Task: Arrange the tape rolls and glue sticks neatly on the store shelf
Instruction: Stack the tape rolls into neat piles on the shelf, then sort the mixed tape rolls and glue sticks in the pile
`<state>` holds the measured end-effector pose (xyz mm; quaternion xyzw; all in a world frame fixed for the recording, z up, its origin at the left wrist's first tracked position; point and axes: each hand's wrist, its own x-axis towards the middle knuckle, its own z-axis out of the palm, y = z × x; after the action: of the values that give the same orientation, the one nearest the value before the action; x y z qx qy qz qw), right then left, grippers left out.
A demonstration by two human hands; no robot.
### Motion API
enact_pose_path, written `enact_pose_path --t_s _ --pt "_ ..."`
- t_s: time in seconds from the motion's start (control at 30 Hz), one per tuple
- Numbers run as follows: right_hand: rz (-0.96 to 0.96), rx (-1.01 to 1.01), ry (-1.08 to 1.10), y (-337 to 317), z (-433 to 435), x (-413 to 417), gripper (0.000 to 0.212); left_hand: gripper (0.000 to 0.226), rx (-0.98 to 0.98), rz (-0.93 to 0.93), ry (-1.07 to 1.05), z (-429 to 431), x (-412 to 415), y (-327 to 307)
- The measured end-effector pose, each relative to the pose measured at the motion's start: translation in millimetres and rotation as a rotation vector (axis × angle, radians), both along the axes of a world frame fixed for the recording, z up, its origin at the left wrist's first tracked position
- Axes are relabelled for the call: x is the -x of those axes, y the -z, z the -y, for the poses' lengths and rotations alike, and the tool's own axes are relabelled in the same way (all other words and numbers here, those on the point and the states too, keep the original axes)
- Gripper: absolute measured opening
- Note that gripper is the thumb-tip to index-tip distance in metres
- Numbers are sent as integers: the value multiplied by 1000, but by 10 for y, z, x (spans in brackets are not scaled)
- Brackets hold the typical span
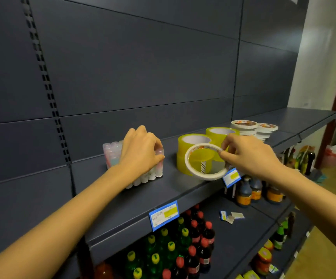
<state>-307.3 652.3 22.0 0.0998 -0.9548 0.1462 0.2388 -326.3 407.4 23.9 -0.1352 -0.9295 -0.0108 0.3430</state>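
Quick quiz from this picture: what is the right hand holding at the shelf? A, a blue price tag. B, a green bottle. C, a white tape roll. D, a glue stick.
C: the right hand pinches the white tape roll by its rim, tilted on edge in front of the yellow tape rolls, while the left hand grips the glue sticks.

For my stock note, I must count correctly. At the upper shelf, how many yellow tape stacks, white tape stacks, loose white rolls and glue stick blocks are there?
Yellow tape stacks: 2
White tape stacks: 2
Loose white tape roll, pinched by the right hand: 1
Glue stick block, gripped by the left hand: 1
Total: 6
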Motion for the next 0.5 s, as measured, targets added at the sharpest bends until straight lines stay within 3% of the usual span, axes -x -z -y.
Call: enact_pose_path --t_s 0.1,0.3,0.5 --pt "4 53 -83 -39 -106 229 10 33 142 23 -85 -24 64 -15" --pt "-26 69 -189 -181 -486 738 7 44 227 55 -216 -213 190 -73" --pt "36 39 -198 -274 -1121 1348 9 34 -65 -28 -152 -859 429 -150"
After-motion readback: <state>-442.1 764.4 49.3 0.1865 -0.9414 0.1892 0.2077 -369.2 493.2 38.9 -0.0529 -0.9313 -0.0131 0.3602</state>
